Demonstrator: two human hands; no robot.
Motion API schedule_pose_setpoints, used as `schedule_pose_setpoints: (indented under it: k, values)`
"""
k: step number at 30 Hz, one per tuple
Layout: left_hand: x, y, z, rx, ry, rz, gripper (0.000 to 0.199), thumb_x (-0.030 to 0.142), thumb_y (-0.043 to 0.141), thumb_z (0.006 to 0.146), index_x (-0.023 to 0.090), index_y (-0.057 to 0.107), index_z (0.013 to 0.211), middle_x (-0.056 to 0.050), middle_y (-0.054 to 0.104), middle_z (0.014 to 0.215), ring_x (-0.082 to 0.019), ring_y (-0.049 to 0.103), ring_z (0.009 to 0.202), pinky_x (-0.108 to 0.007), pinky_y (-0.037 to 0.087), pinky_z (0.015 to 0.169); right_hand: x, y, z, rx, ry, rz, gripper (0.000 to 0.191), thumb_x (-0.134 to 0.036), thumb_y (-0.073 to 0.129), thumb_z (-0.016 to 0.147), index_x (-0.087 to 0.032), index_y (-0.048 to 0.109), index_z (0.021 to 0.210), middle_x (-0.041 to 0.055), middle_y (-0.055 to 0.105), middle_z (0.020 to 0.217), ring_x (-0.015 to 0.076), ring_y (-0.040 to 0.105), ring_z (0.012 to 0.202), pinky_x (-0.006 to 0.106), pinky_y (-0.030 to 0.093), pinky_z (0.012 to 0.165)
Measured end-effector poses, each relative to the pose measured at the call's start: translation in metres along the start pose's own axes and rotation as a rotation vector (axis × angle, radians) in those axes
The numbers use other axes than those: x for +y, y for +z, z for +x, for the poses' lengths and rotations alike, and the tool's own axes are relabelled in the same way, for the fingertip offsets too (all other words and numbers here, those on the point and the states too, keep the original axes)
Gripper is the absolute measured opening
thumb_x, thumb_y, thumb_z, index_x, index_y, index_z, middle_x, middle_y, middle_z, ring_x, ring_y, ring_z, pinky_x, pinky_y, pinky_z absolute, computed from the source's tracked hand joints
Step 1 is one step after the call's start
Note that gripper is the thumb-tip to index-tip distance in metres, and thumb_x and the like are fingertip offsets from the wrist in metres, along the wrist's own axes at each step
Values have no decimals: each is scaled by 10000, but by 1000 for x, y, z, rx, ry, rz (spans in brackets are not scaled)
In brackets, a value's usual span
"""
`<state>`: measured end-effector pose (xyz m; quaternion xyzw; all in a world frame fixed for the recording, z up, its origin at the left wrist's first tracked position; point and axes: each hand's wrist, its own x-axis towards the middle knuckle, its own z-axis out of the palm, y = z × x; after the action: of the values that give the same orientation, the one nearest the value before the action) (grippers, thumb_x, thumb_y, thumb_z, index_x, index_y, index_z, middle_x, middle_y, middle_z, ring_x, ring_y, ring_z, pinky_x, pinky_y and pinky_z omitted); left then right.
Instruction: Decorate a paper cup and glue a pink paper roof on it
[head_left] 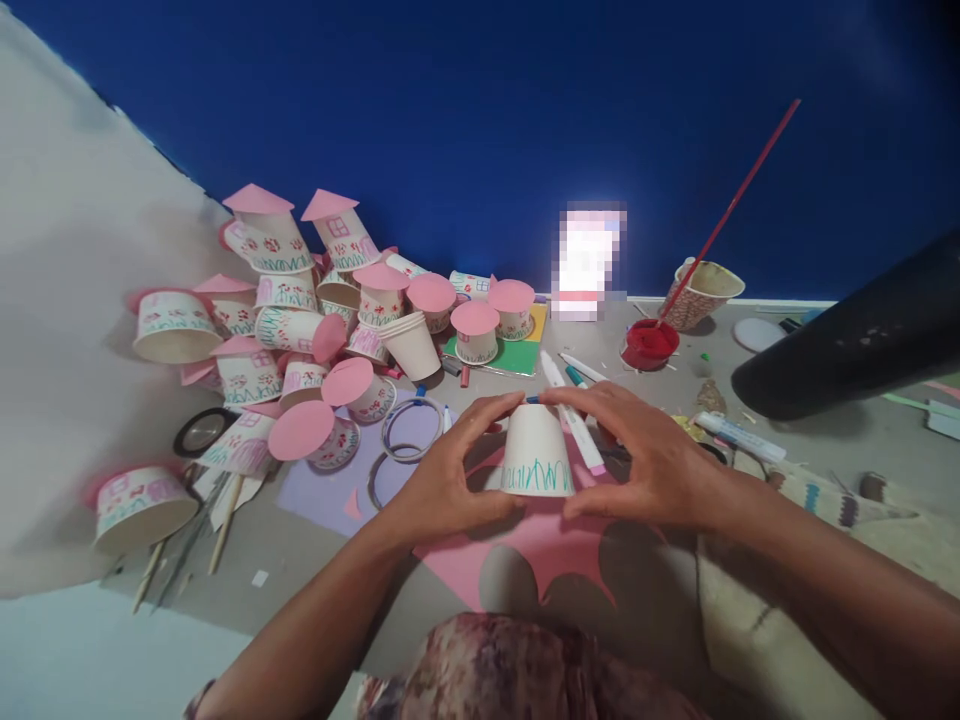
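The left hand (466,462) and right hand (646,452) both grasp an upturned paper cup (535,438) over the pink sheet (555,550), near on the worktop (292,562), where over-squeezing could dent its wall and sliding could smear the green scribble (556,476) if wet.

Tabletop (289,562) open beside left forearm (330,603); cup heap (285,292) (tall) blocks beyond, black cylinder (855,345) right.

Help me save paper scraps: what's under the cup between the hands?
Pink paper with rounded cutouts shows around the upside-down cup, held between the left hand and right hand. The cup hides its own inside and whatever lies directly beneath it.
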<state>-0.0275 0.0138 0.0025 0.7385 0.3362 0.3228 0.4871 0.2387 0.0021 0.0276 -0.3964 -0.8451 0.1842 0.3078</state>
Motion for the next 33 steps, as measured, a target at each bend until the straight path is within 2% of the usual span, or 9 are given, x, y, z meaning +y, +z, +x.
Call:
schedule_pose_setpoints:
  k: [2, 5, 6, 8, 11, 13, 27, 33]
  values:
    - [0, 0, 1, 27, 3, 19, 932, 93, 807, 713, 434, 500, 1524, -34, 531, 1549, -337, 486, 1467, -492, 442, 1204, -3, -4, -3, 105, 9, 35, 785, -403, 932, 749, -228, 583, 1431, 122, 777, 1208, 296, 740, 989, 386, 619, 718]
    - [0, 1, 2, 87, -35, 34, 848, 98, 773, 744, 414, 501, 1482, -32, 518, 1524, -306, 497, 1444, -476, 428, 1201, -10, -9, -10, 336, -30, 128, 363, -210, 765, 927, -253, 687, 1279, 48, 815, 1015, 212, 751, 849, 346, 613, 769]
    - [0, 1, 2, 102, -35, 45, 825, 100, 767, 748, 402, 498, 1468, -34, 520, 1506, -296, 513, 1419, -474, 429, 1195, -13, -9, -12, 373, -57, 173, 288, -173, 721, 952, -255, 713, 1228, 29, 816, 944, 195, 747, 795, 336, 611, 774]
    - [-1, 1, 3, 132, -9, 78, 805, 100, 764, 737, 374, 493, 1444, -42, 523, 1471, -289, 526, 1383, -468, 434, 1176, -18, -10, -14, 353, -102, 247, 210, -161, 694, 967, -254, 747, 1147, 12, 809, 853, 182, 738, 718, 317, 609, 726]
    - [-1, 1, 3, 175, 24, 129, 787, 111, 773, 724, 348, 491, 1420, -50, 510, 1455, -293, 502, 1380, -463, 428, 1161, -26, -7, -11, 291, -143, 256, 173, -131, 697, 949, -242, 755, 1068, 15, 813, 822, 180, 744, 681, 289, 594, 632]
    - [0, 1, 3, 185, 26, 145, 761, 131, 780, 737, 338, 490, 1409, -55, 515, 1439, -290, 510, 1357, -456, 438, 1140, -30, -5, -8, 298, -153, 233, 182, -95, 695, 929, -233, 744, 1038, 14, 811, 806, 173, 745, 662, 275, 587, 608]
    - [-1, 3, 3, 179, 79, 186, 741, 159, 780, 747, 305, 482, 1410, -82, 524, 1393, -302, 521, 1312, -476, 444, 1121, -30, -1, -5, 221, -95, 228, 112, -111, 649, 934, -209, 705, 937, 4, 753, 722, 140, 707, 606, 245, 550, 578]
    - [1, 3, 3, 179, 71, 199, 719, 186, 789, 752, 290, 486, 1396, -90, 531, 1384, -299, 527, 1297, -472, 460, 1096, -34, -3, -6, 254, -96, 237, 138, -100, 678, 918, -232, 706, 946, 1, 762, 737, 153, 710, 612, 258, 549, 574]
